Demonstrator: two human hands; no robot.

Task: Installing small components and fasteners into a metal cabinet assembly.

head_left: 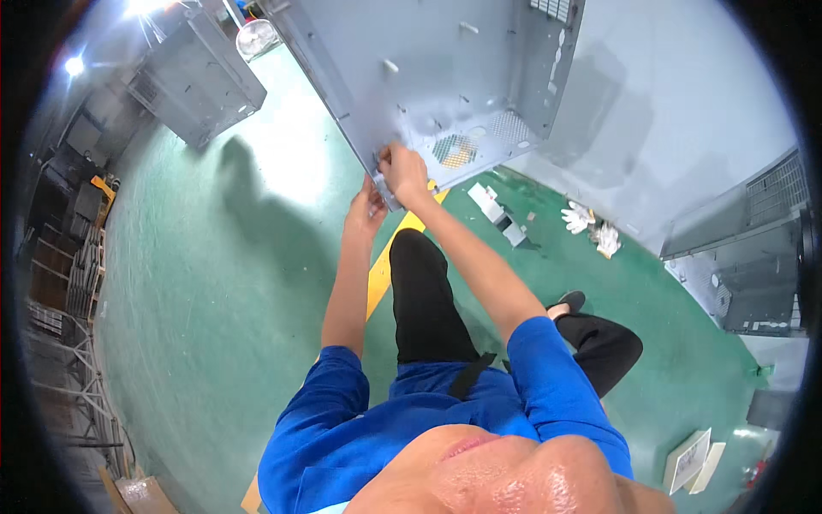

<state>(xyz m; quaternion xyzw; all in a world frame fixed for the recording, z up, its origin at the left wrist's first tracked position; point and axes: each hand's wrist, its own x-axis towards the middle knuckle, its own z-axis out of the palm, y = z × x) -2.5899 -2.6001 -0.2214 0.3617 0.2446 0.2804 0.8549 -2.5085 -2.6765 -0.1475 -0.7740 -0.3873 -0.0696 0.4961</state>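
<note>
A large grey sheet-metal cabinet (445, 68) hangs in front of me, its open side toward me. It has pegs on its inner back wall and a perforated bottom with a round grille. At its lower left corner, my left hand (366, 211) is closed around the outer edge, fingertips partly hidden. Just inside the same corner, my right hand (404, 176) bends its fingers into a pinch against the metal. Whatever small part lies between those fingers is hidden.
Behind the hands, a yellow line (383, 276) crosses the green floor. White gloves (578, 218) and a metal bracket piece (498, 214) lie right of the cabinet. Other grey cabinets stand at far left (201, 81) and far right (741, 257). Stacked panels (81, 274) line the left side.
</note>
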